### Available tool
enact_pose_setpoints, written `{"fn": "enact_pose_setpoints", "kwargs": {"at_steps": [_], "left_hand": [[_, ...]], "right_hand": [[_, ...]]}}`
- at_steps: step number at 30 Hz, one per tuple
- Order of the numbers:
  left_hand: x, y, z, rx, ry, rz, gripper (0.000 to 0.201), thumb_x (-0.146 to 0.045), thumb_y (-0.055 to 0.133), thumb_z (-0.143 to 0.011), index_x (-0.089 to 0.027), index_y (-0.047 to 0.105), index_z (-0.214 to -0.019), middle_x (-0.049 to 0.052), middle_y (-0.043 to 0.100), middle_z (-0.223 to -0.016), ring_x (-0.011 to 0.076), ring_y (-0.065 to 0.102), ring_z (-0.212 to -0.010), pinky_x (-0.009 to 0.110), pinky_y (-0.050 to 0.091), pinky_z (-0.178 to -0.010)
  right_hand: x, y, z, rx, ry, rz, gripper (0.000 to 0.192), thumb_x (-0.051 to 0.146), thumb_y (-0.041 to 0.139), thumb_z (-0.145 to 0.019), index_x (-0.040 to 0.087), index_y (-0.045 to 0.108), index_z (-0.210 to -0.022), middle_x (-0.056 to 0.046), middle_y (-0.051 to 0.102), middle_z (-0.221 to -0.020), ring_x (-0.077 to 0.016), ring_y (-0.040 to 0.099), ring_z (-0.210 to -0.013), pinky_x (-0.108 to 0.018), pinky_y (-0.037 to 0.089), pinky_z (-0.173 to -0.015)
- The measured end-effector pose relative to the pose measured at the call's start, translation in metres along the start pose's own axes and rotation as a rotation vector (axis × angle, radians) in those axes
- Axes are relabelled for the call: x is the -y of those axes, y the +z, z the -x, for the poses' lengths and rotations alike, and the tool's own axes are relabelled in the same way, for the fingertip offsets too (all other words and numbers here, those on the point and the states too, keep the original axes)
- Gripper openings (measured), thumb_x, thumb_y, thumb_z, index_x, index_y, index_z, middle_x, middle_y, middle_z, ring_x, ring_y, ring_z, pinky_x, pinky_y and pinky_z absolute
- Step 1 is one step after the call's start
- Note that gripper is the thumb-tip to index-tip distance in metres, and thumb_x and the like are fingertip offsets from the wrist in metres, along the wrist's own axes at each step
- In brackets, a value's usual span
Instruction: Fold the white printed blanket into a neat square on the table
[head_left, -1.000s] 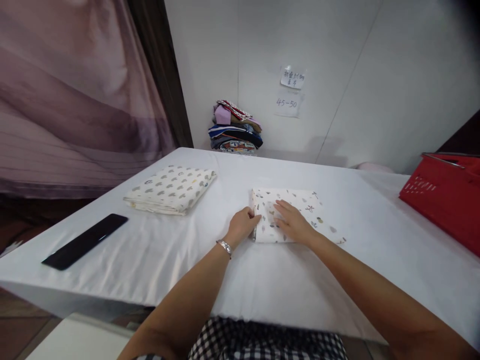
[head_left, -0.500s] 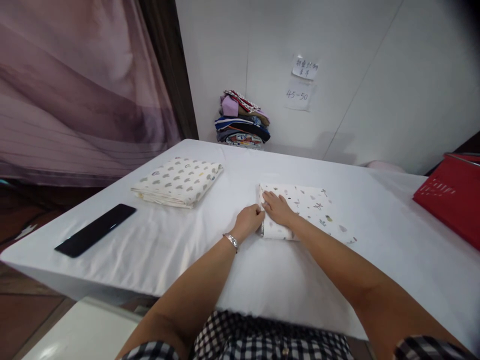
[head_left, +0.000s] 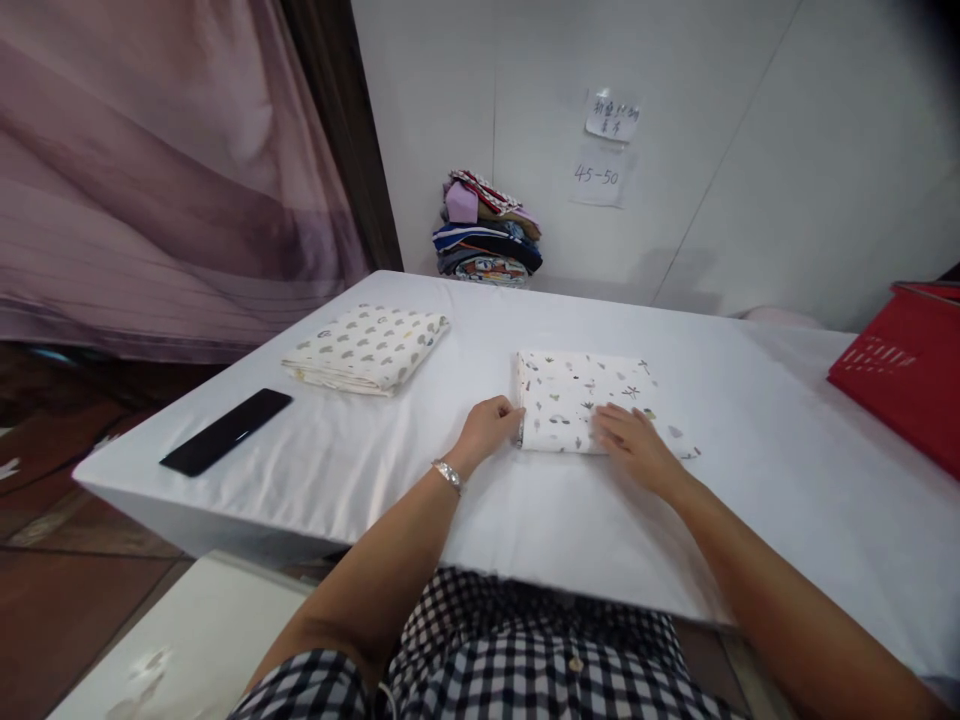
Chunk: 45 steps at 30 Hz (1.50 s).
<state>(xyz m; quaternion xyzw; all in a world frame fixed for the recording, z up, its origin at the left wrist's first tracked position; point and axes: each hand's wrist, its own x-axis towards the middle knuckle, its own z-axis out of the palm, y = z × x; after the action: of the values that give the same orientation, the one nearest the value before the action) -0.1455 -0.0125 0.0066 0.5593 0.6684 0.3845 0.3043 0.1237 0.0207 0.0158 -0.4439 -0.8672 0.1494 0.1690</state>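
Note:
A white cloth (head_left: 577, 385) printed with small plants and other motifs lies folded on the white-covered table. At its left edge, my left hand (head_left: 487, 432) is closed, thumb and fingers pinched on the folded side; a silver bracelet circles that wrist. My right hand (head_left: 634, 445) rests flat on the cloth's front right part with its fingers stretched out. Past my right hand, a single layer of the cloth sticks out to the right. Off to the left sits a second folded cloth (head_left: 371, 345), cream with a grey leaf-like pattern, touched by neither hand.
A black phone-like slab (head_left: 225, 432) lies on the table (head_left: 465, 310) at the left. Beyond the far edge, a pile of folded fabrics (head_left: 487, 235) stands against the wall. A red bag or basket (head_left: 900, 370) is at the right. Paper signs (head_left: 600, 175) hang on the wall.
My right hand has slid from the cloth's left edge to its right part, across the top. My left hand stays at the left edge. The view has shifted slightly.

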Motion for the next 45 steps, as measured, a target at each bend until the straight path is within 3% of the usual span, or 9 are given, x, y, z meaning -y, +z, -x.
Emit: {"fn": "enact_pose_setpoints", "kwargs": {"at_steps": [3, 6, 11, 17, 26, 32, 39, 45], "left_hand": [[0.001, 0.000, 0.022, 0.004, -0.007, -0.040, 0.031, -0.045, 0.057, -0.075, -0.019, 0.051, -0.061, -0.004, 0.054, -0.058, 0.0106, 0.045, -0.054, 0.023, 0.032, -0.049], [-0.002, 0.004, 0.038, 0.008, -0.013, -0.089, 0.028, -0.045, 0.059, -0.075, -0.020, 0.054, -0.065, -0.004, 0.058, -0.063, 0.0117, 0.049, -0.058, 0.024, 0.034, -0.053], [-0.009, 0.013, 0.047, -0.114, -0.012, -0.163, 0.022, -0.040, 0.062, -0.074, -0.020, 0.054, -0.072, -0.002, 0.059, -0.068, 0.0128, 0.052, -0.062, 0.024, 0.036, -0.057], [-0.009, 0.018, 0.051, -0.125, -0.032, -0.171, 0.021, -0.039, 0.062, -0.076, -0.020, 0.055, -0.072, -0.001, 0.062, -0.073, 0.0137, 0.054, -0.066, 0.024, 0.036, -0.058], [-0.012, 0.023, 0.056, -0.170, -0.058, -0.178, 0.020, -0.038, 0.062, -0.077, -0.020, 0.054, -0.073, -0.002, 0.061, -0.073, 0.0133, 0.054, -0.066, 0.024, 0.036, -0.058], [-0.012, 0.026, 0.054, -0.180, -0.047, -0.166, 0.017, -0.037, 0.062, -0.076, -0.021, 0.056, -0.074, -0.002, 0.062, -0.076, 0.0138, 0.054, -0.067, 0.026, 0.037, -0.060], [-0.008, 0.030, 0.048, -0.163, 0.008, -0.094, 0.016, -0.031, 0.059, -0.075, -0.020, 0.052, -0.066, -0.003, 0.055, -0.065, 0.0124, 0.049, -0.061, 0.025, 0.036, -0.058], [0.000, 0.027, 0.043, -0.212, 0.114, 0.035, 0.016, -0.024, 0.058, -0.070, -0.019, 0.046, -0.061, -0.001, 0.055, -0.080, 0.0115, 0.050, -0.070, 0.024, 0.040, -0.067]], "right_hand": [[-0.039, -0.009, 0.037, -0.181, 0.169, 0.089, 0.035, 0.041, 0.038, -0.088, 0.026, 0.062, -0.110, -0.006, 0.056, -0.128, -0.0268, 0.041, -0.127, -0.053, 0.018, -0.108], [-0.072, -0.009, 0.056, -0.334, 0.342, 0.042, 0.042, 0.045, 0.039, -0.087, 0.021, 0.062, -0.113, -0.008, 0.053, -0.132, -0.0248, 0.045, -0.123, -0.043, 0.033, -0.103], [-0.086, -0.003, 0.058, -0.418, 0.582, -0.156, 0.052, 0.050, 0.045, -0.082, 0.020, 0.057, -0.123, -0.008, 0.061, -0.122, -0.0238, 0.057, -0.104, -0.038, 0.044, -0.093], [-0.081, -0.005, 0.055, -0.378, 0.612, -0.205, 0.054, 0.048, 0.049, -0.080, 0.020, 0.055, -0.126, -0.008, 0.063, -0.115, -0.0243, 0.059, -0.099, -0.038, 0.045, -0.091], [-0.080, -0.004, 0.057, -0.414, 0.606, -0.267, 0.055, 0.045, 0.049, -0.081, 0.019, 0.052, -0.130, -0.009, 0.059, -0.124, -0.0247, 0.057, -0.105, -0.036, 0.043, -0.094], [-0.081, -0.003, 0.058, -0.400, 0.616, -0.259, 0.055, 0.045, 0.049, -0.080, 0.020, 0.054, -0.129, -0.010, 0.063, -0.115, -0.0252, 0.058, -0.101, -0.037, 0.044, -0.091], [-0.081, -0.002, 0.057, -0.413, 0.621, -0.254, 0.055, 0.045, 0.051, -0.079, 0.020, 0.055, -0.128, -0.009, 0.063, -0.112, -0.0239, 0.058, -0.096, -0.037, 0.045, -0.088], [-0.075, -0.005, 0.057, -0.380, 0.627, -0.220, 0.055, 0.044, 0.050, -0.079, 0.019, 0.055, -0.128, -0.009, 0.062, -0.115, -0.0233, 0.058, -0.095, -0.038, 0.044, -0.089]]}}
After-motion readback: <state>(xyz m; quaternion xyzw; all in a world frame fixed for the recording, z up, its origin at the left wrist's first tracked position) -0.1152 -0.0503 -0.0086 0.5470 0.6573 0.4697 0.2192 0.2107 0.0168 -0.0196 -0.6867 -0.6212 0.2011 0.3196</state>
